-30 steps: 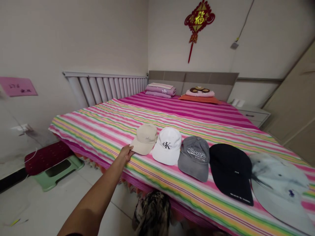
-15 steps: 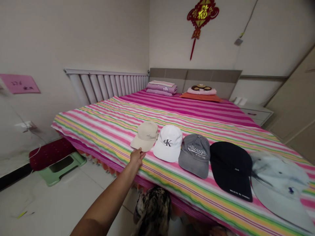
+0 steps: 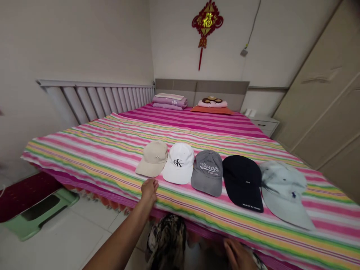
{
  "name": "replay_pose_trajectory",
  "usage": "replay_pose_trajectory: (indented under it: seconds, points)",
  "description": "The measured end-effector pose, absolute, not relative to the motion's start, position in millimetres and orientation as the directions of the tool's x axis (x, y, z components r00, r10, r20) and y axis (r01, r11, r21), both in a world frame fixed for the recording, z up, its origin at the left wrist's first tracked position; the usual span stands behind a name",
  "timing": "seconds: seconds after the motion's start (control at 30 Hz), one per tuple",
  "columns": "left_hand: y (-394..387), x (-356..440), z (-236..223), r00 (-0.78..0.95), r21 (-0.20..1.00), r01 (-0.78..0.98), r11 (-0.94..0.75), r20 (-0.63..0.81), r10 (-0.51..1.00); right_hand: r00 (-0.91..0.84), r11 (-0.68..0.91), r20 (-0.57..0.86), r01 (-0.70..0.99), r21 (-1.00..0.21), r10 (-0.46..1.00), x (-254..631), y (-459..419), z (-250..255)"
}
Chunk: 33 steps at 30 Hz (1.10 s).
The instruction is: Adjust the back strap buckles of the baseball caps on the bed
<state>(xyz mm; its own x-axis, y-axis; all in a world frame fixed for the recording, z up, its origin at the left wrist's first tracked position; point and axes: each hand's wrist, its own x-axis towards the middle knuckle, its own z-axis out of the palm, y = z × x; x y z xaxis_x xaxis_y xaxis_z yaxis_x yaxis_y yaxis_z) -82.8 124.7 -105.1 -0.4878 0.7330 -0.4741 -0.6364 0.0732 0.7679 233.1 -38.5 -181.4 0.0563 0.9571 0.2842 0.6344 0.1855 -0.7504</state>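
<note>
A wide bed (image 3: 92, 146) under a pink, yellow and green striped sheet fills a white-walled room. Five caps lie in a row near its front edge. The beige cap (image 3: 153, 163) at the row's left end lies just beyond the left hand (image 3: 149, 190), whose fingers rest loosely spread on the sheet, holding nothing. The right hand (image 3: 239, 255) hangs low, open.

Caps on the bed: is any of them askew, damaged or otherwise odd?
Nothing stands out. The beige cap, white cap, grey cap, black cap and pale blue cap lie in one row, brims toward the bed's near edge. The left hand is just short of the beige one.
</note>
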Motion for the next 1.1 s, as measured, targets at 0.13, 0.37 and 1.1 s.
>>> replay_pose_trajectory:
  seconds: [0.13, 0.37, 1.1]
  points:
    - [117.3, -58.9, -110.1, -0.317, 0.714, -0.667, 0.212, -0.53, 0.787, 0.258, -0.242, -0.33, -0.32, -0.916, 0.908, 200.9, -2.2, -130.9]
    - [132.2, -36.8, -106.3, -0.205, 0.691, -0.658, 0.3, -0.548, 0.811, 0.033, -0.397, -0.554, -0.662, -0.635, 0.832, 173.0, 67.0, -99.3]
    - [130.8, -104.4, -98.3, -0.477, 0.805, -0.571, 0.16, -0.484, 0.734, 0.147, -0.227, -0.6, -0.835, -0.502, 0.787, 210.3, 32.9, -112.8]
